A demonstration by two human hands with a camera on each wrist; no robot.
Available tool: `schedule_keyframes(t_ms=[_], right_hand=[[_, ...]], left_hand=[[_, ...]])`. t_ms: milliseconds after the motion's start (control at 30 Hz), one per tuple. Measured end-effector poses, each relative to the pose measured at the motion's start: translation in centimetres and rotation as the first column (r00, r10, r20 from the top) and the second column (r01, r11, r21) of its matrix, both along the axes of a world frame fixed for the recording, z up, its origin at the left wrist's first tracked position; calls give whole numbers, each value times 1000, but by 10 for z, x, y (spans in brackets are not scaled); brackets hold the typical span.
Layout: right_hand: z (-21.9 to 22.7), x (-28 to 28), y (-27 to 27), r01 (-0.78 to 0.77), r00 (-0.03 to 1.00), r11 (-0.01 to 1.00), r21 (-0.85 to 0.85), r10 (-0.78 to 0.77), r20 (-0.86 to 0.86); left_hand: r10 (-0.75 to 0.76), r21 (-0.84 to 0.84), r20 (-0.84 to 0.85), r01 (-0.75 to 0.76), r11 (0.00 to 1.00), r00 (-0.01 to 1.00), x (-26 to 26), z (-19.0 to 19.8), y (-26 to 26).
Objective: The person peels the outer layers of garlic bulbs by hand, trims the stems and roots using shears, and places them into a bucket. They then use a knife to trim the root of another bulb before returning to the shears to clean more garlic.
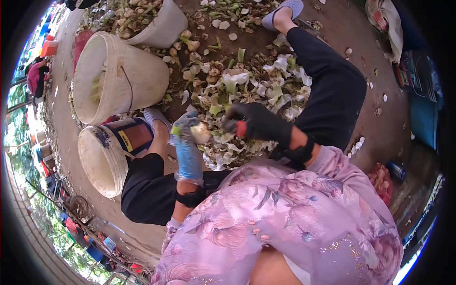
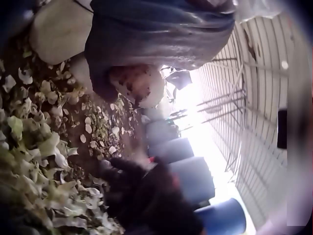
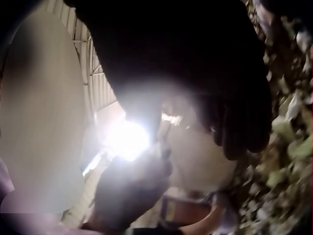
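The blue-gloved left hand (image 1: 188, 145) gripped the pale bulb (image 1: 201, 134) in its curled fingers, in front of the body and beside the leafy scraps (image 1: 237, 90). The bulb's long axis seemed to run crosswise through that grip, green stalk end (image 1: 176, 130) out to the left and rounded end towards the dark-gloved right hand (image 1: 259, 124), which was near but apart, its curled fingers round a red piece (image 1: 241, 128) whose full shape was hidden.

Brown ground (image 1: 382, 118) carries pale peelings (image 1: 232, 88) (plus whitish buckets (image 1: 142, 78)).
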State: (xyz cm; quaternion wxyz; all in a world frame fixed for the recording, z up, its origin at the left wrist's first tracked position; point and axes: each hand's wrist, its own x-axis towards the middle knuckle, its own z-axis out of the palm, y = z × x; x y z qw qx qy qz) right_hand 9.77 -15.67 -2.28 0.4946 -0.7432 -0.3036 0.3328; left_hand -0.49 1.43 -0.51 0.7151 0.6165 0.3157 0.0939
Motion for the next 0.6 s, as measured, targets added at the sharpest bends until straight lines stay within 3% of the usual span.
schedule_keyframes(t_ms=[33, 67, 133, 267, 333, 400, 433, 467, 500, 533, 600], right_hand=[[7, -5, 12, -55, 998, 998, 16, 55, -15], [7, -12, 22, -72, 984, 997, -1, 72, 166], [14, -17, 32, -43, 977, 994, -98, 62, 203], [19, -19, 37, -106, 989, 992, -66, 112, 92], [19, -21, 38, -123, 992, 984, 126, 117, 51], [3, -18, 37, -111, 993, 987, 116, 114, -15], [-13, -16, 37, -105, 990, 989, 108, 114, -81], [-52, -14, 32, -209, 976, 972, -106, 214, 36], [-83, -13, 24, -274, 935, 906, -322, 329, 132], [-77, -10, 12, -274, 919, 812, -516, 379, 108], [-77, -9, 8, -276, 936, 857, -434, 343, 82]], left_hand=[[-80, 80, 116, 71, 994, 990, -1, -8, -5], [-84, 76, 113, 75, 994, 990, -1, -6, -10], [-202, 365, 156, 134, 921, 967, -5, 3, -17], [-213, 236, 157, 173, 956, 964, -16, -10, -5], [-128, 159, 213, 94, 983, 969, -17, -12, -7], [-49, 108, 265, 21, 994, 963, -14, -10, -6], [43, -42, 246, -34, 999, 968, -12, -17, -2], [50, -41, 241, -41, 998, 969, -10, -12, 3], [122, -164, 214, -87, 982, 969, -6, 0, 9], [191, -283, 185, -133, 950, 964, 1, 9, 13], [257, -325, 185, -188, 927, 949, 12, 11, 14]])
